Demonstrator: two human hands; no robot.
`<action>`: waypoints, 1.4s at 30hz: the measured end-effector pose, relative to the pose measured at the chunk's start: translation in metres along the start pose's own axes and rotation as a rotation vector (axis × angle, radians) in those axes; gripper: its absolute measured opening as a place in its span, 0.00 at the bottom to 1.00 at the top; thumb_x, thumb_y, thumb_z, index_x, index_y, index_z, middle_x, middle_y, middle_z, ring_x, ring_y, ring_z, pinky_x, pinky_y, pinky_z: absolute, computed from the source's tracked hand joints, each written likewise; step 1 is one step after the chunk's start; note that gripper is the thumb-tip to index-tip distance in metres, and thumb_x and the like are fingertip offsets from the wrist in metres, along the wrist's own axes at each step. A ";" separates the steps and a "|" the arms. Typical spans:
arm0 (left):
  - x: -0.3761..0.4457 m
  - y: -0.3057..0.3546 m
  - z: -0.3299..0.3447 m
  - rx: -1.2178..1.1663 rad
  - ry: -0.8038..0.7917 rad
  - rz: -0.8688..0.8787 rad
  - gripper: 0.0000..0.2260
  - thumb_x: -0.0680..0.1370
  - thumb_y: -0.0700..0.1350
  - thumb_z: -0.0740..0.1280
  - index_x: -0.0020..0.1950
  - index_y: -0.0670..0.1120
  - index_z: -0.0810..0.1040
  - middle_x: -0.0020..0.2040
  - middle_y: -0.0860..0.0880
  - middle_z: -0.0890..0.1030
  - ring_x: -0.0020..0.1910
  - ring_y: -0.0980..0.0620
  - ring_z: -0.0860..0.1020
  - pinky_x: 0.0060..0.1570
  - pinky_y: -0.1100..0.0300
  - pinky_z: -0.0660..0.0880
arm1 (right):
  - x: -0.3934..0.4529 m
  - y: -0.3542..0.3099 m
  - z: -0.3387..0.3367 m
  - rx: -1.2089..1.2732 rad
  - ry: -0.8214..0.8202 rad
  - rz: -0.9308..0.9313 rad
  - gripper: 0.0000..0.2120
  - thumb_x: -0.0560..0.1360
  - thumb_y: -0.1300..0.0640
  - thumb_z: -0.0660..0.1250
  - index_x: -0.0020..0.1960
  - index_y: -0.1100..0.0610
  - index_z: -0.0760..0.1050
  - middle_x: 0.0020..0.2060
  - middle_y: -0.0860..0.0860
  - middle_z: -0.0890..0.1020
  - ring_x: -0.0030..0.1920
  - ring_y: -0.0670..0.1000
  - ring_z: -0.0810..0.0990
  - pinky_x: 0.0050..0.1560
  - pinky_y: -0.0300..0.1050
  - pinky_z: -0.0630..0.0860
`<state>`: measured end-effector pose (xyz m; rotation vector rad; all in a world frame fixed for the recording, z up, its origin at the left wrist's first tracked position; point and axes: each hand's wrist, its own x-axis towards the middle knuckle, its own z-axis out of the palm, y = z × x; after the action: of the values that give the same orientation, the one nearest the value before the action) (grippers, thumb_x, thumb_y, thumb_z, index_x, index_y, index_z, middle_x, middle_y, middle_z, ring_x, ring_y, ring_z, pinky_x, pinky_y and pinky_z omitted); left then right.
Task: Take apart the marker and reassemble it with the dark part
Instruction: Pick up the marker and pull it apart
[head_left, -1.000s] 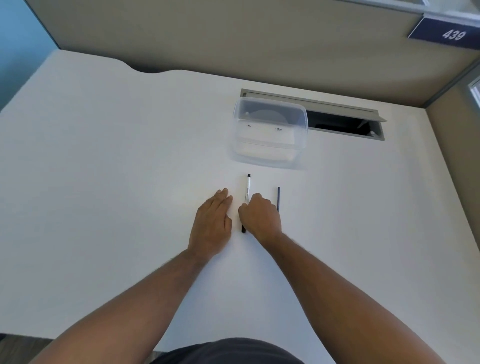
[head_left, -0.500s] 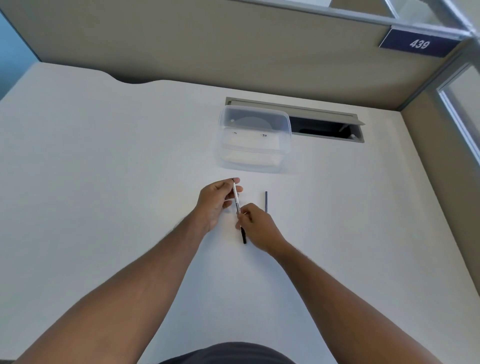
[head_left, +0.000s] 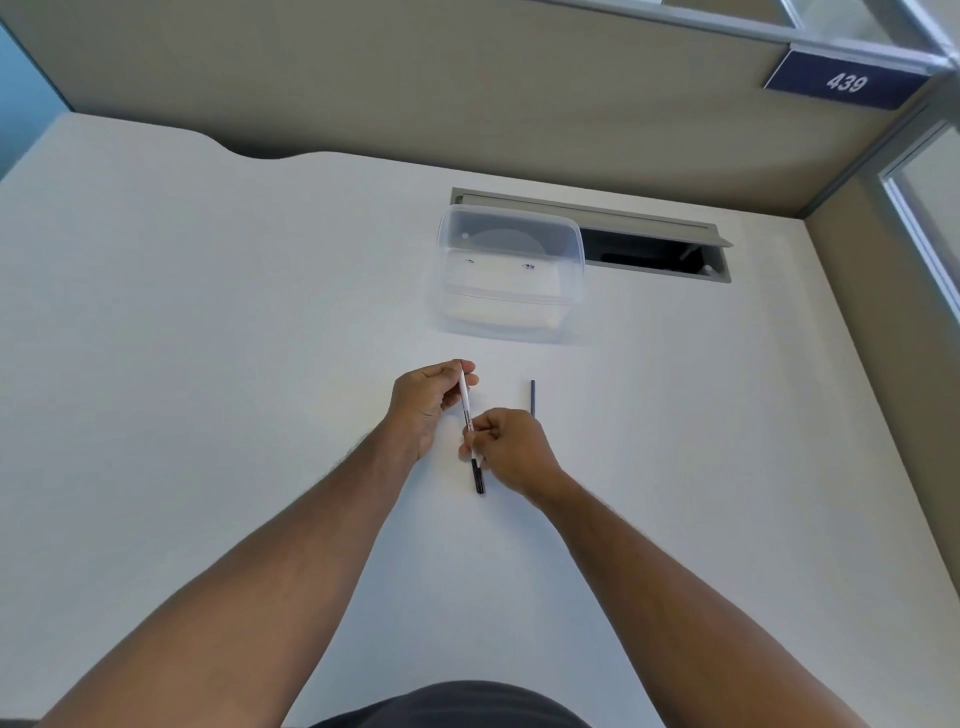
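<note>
Left hand (head_left: 423, 402): closed on far end of slim white plastic marker with black cap (head_left: 469, 422), held above white desk (head_left: 208, 364). Right hand (head_left: 511, 449): pinching marker's middle, black cap end jutting nearer the person. Thin dark rod-shaped part (head_left: 532, 397): lying on desk just right of marker, partly behind right hand. Risk: a sharp pull could knock the rod rolling away. Clear lidded plastic container (head_left: 509, 273): beyond marker; contents cannot be made out

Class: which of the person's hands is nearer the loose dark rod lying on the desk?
Right. The right hand sits just below the dark rod; the left hand is farther off, beyond the marker.
</note>
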<state>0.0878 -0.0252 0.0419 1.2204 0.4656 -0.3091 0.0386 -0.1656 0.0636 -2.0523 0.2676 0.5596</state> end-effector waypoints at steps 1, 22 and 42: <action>0.001 0.000 0.000 -0.004 0.009 0.001 0.10 0.82 0.37 0.66 0.46 0.43 0.86 0.39 0.51 0.88 0.49 0.49 0.84 0.64 0.51 0.77 | 0.000 -0.001 0.000 -0.028 0.031 0.005 0.05 0.76 0.59 0.69 0.45 0.61 0.80 0.39 0.52 0.87 0.39 0.50 0.84 0.51 0.54 0.83; 0.006 0.007 0.004 -0.173 0.117 -0.067 0.10 0.83 0.39 0.65 0.46 0.42 0.83 0.34 0.50 0.87 0.41 0.54 0.82 0.47 0.62 0.78 | -0.015 -0.007 0.007 -0.162 0.193 0.064 0.10 0.73 0.53 0.75 0.44 0.55 0.74 0.37 0.47 0.80 0.38 0.50 0.78 0.37 0.45 0.75; 0.009 -0.009 0.003 0.927 0.248 0.382 0.09 0.77 0.41 0.67 0.40 0.38 0.78 0.35 0.41 0.75 0.42 0.38 0.78 0.37 0.58 0.65 | -0.011 -0.004 -0.035 0.359 0.082 -0.120 0.13 0.80 0.68 0.59 0.57 0.58 0.80 0.43 0.59 0.84 0.40 0.51 0.84 0.51 0.49 0.80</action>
<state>0.0918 -0.0305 0.0314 2.2324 0.2839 -0.0255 0.0399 -0.1938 0.0872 -1.7311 0.2696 0.3271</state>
